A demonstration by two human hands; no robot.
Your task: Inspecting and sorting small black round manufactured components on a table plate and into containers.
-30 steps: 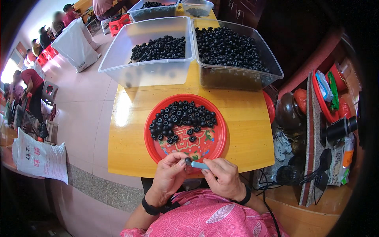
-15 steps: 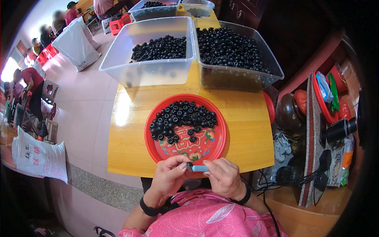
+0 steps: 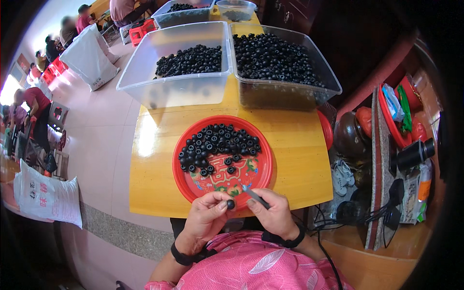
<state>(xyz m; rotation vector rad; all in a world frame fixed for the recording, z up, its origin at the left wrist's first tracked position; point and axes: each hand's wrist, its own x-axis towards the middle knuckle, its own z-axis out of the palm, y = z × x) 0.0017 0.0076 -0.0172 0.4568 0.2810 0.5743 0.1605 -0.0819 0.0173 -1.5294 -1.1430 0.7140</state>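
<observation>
My left hand (image 3: 211,212) pinches a small round black bead-like piece (image 3: 230,204) between thumb and fingertips, just below the near rim of a red round tray (image 3: 270,169). In my right hand (image 3: 276,212) is a slim hand tool (image 3: 256,197) with a dark grey body and a pale blue end. Its blue end points up and left over the tray's rim, apart from the piece. Many like black pieces with ring-shaped openings (image 3: 220,142) lie heaped on the tray's far half, a few loose nearer its middle.
Beyond the tray, two clear plastic bins, left (image 3: 135,79) and right (image 3: 333,87), hold more black pieces on the yellow wooden table (image 3: 299,159). Cables (image 3: 357,224) and a cluttered shelf (image 3: 379,145) stand at right. White sacks (image 3: 48,195) and other people are at left.
My right hand has drawn the tool away from the black piece and turned it, its pale blue end now upward. The piece in my left hand has turned and shows its dark round side.
</observation>
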